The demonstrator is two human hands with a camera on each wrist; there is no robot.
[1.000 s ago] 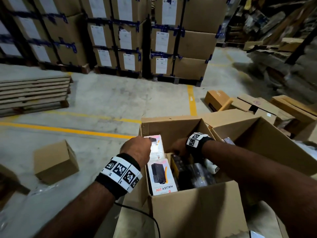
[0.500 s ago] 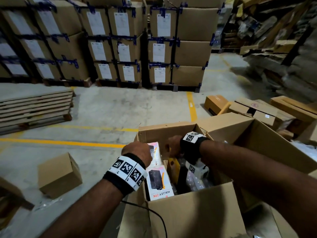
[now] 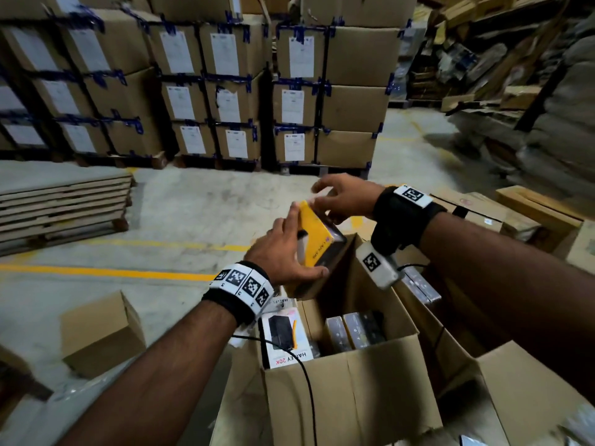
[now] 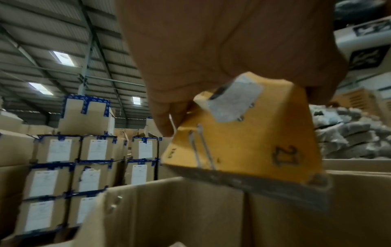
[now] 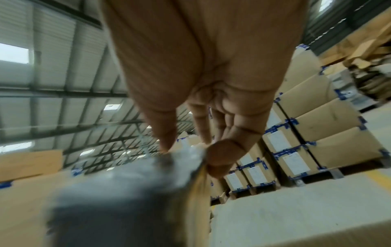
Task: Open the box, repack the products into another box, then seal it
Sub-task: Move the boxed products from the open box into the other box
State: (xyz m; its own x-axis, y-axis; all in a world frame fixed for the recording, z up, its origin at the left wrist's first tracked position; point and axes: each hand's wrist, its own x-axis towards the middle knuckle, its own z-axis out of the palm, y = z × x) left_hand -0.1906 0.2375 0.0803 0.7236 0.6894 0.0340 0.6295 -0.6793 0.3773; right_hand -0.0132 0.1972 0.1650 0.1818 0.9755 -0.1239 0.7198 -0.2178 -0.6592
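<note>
Both hands are holding 1 yellow product box (image 3: 314,239) in the air, just above the far rim of the open carton (image 3: 354,387). The left hand (image 3: 283,252) is gripping its near end, thumb under the bottom edge and fingers up the yellow side. The right hand (image 3: 344,196) is pinching its top far corner with thumb and fingertips. The product box is tilting, showing a yellow face with small dark print, a black face on the side toward the right hand, and a pale label patch beside the left palm; in the left wrist view a "21" mark is showing on the yellow surface (image 4: 253,142).

Inside the open carton, a white product box (image 3: 286,336) printed "20K" in red is standing at the left wall, and 2 dark shiny packs (image 3: 354,329) are standing to its right.

A small closed carton (image 3: 99,333) is sitting on the concrete floor, left of the open carton.
</note>
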